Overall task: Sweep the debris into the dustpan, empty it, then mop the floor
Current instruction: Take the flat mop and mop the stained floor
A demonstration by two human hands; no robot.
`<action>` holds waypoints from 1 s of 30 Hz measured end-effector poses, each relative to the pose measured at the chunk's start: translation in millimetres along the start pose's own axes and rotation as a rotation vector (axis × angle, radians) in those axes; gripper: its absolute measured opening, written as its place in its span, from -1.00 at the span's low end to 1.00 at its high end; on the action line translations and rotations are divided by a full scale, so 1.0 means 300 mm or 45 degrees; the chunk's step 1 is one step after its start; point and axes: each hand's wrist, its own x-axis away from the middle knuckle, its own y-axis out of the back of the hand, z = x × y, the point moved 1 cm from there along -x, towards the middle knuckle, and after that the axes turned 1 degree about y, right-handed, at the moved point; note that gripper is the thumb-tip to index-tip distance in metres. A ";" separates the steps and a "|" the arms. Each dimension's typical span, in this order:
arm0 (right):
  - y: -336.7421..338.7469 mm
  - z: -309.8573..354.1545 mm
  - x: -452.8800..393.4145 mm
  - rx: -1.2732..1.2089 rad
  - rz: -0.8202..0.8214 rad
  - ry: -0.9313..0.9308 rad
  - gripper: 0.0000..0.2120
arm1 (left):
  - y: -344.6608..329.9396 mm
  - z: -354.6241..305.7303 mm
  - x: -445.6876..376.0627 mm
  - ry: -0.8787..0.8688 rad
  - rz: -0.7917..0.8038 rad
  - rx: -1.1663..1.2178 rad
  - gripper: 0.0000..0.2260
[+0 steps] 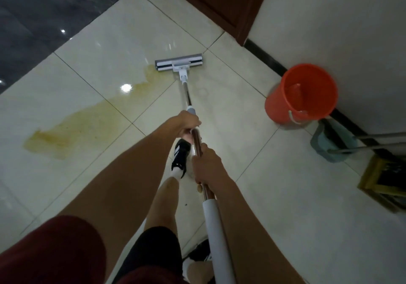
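Both hands grip the one mop, the left hand lower on the pole and the right hand higher. The mop head sits on the floor at the end of one yellow stain. I think the best move is to press down and pull slowly along the stain; one orange bucket and one dustpan wait by the wall.

A single head-worn wide-angle camera looked steeply down and forward over the person's own arms onto the tiled floor. Arms filled the near foreground; the wall ran along the right edge, bent by lens distortion.
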 end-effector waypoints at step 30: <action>-0.012 0.010 0.077 0.131 -0.044 0.064 -0.60 | -0.006 0.100 -0.013 -0.095 -0.129 0.362 -0.85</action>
